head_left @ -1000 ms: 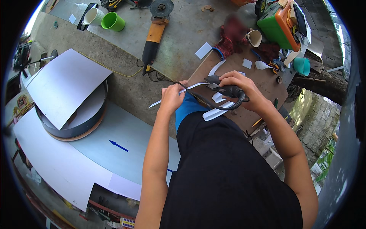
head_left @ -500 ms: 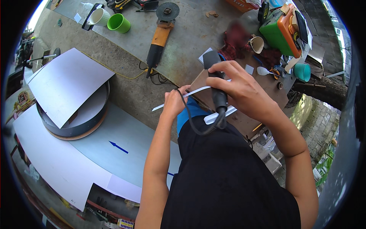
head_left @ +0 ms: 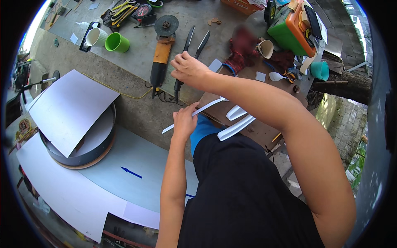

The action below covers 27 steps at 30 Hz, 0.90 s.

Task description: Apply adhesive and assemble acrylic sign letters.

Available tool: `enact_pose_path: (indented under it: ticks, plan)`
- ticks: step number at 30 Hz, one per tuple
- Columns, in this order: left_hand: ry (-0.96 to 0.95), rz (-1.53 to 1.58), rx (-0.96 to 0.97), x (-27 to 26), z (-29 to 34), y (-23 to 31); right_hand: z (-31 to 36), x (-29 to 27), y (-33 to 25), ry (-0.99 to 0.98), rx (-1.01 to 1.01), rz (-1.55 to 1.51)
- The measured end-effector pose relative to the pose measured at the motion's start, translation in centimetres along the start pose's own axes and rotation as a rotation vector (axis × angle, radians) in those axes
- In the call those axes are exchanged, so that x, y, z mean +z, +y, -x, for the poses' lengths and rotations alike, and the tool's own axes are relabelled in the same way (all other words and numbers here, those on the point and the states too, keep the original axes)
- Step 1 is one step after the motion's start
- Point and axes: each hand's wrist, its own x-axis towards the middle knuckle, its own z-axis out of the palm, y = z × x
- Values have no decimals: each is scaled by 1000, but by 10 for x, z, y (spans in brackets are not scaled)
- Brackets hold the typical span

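My left hand (head_left: 185, 121) pinches a narrow white plastic strip (head_left: 206, 106) over the near edge of the table. White curved pieces (head_left: 235, 128) extend beside my body; whether they join the strip is hidden behind my right forearm. Reaching across to the left, my right hand (head_left: 188, 70) is closed around the middle of a black hair straightener (head_left: 178, 87). Its two long jaws (head_left: 201, 44) spread apart on the tabletop, pointing away from me. Close to its left lies an angle grinder (head_left: 161, 53) with an orange and black body and a dark disc.
A green cup (head_left: 117, 42), a white cup (head_left: 96, 37) and several hand tools (head_left: 124, 10) are at the far left. The far right holds a green and orange bin (head_left: 291, 33) and a teal cup (head_left: 319, 70). White sheet (head_left: 74, 111) covers part of a round drum (head_left: 105, 136).
My right hand has carried the hair straightener from above the strip to the table beside the grinder. My left hand keeps its hold on the strip.
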Motion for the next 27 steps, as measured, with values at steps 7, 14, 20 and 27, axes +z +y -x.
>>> enact_pose_path:
  ticks: [7,14,20,27]
  plan:
    - [87,-239,73,-2,-2,-5,73,-35,20,352,519,-593]
    - [231,-388,131,-7,-12,6,289,-27,-64,200,1535,-1058]
    - [325,-564,82,-21,-24,13,318,19,-159,-23,1803,-1387]
    - [225,-662,145,-43,-47,32,279,36,-172,58,1905,-1467]
